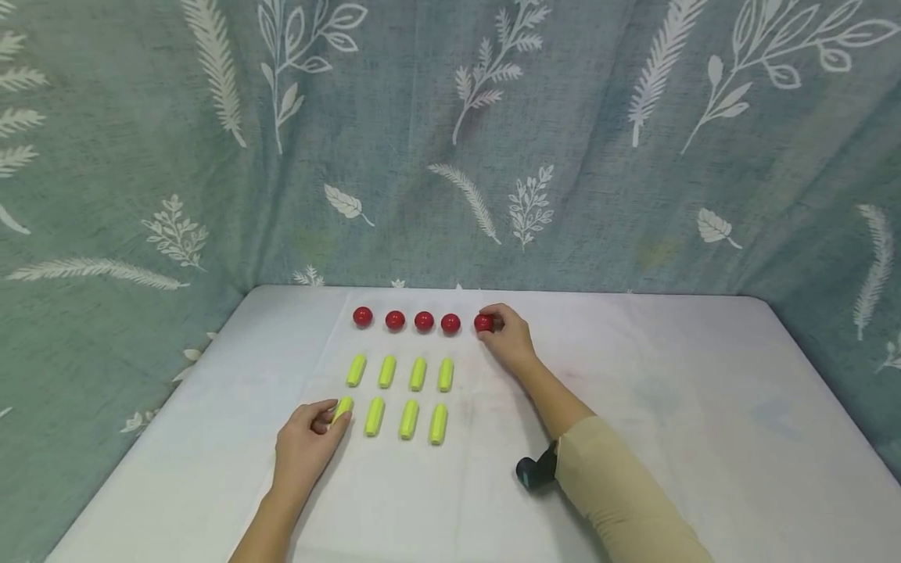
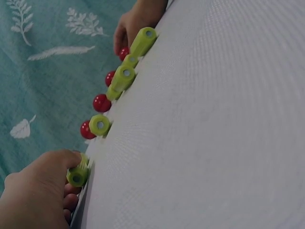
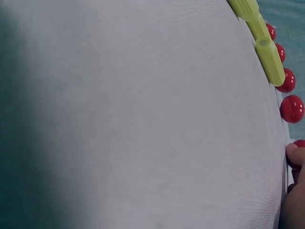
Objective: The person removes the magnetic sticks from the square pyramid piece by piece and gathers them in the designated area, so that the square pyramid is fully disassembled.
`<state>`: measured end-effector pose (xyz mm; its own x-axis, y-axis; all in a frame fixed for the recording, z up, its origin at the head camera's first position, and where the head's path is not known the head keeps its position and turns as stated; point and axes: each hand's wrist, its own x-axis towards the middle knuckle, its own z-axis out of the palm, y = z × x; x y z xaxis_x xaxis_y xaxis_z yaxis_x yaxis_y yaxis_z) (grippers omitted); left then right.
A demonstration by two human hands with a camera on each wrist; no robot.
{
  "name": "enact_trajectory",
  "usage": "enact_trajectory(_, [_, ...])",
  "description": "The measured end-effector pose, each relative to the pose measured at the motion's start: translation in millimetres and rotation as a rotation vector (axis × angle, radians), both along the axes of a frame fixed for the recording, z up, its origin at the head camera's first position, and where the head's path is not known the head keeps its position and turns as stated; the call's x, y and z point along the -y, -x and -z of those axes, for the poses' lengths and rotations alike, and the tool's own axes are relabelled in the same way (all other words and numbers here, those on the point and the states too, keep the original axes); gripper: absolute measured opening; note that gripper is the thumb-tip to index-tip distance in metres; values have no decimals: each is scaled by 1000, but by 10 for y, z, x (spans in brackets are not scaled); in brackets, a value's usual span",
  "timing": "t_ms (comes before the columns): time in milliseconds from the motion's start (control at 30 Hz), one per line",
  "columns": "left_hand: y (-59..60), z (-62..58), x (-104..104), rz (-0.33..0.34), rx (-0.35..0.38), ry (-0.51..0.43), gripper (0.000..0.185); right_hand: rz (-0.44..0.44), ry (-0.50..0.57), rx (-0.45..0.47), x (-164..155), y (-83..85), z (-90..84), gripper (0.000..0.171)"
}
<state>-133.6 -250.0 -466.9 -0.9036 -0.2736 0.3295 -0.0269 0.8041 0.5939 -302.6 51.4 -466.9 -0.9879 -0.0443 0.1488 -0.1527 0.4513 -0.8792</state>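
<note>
At the front left of the table, my left hand (image 1: 308, 442) pinches a short yellow-green six-sided stick (image 1: 342, 408) between thumb and fingers. The left wrist view shows this stick (image 2: 77, 177) end-on, with a dark spot in its end. Farther back, my right hand (image 1: 511, 338) grips a glossy red ball (image 1: 483, 323) at the right end of a row. Several other red balls (image 1: 424, 321) continue that row to the left. Between the hands, more yellow-green sticks stand in two rows, a back row (image 1: 418, 374) and a front row (image 1: 409, 420). Only part of the right hand (image 3: 296, 167) shows in the right wrist view.
A white cloth (image 1: 669, 407) covers the table. Behind it hangs a green-blue curtain (image 1: 422, 195) with white leaf prints. A dark wrist camera (image 1: 536, 470) sticks out by the beige right sleeve (image 1: 612, 485).
</note>
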Motion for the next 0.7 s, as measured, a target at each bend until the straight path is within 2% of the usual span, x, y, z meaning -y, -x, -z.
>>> enact_trajectory(167, [28,-5,-23,-7,0,-2,31,5,30,50,-24,8,-16,38])
enact_trajectory(433, [-1,-15,-24,-37,-12,-18,29,-35,37,-26,-20,-27,-19,52])
enact_trajectory(700, [-2,-10,-4,-28,-42,-81,30,4,62,-86,-67,-118,-32,63])
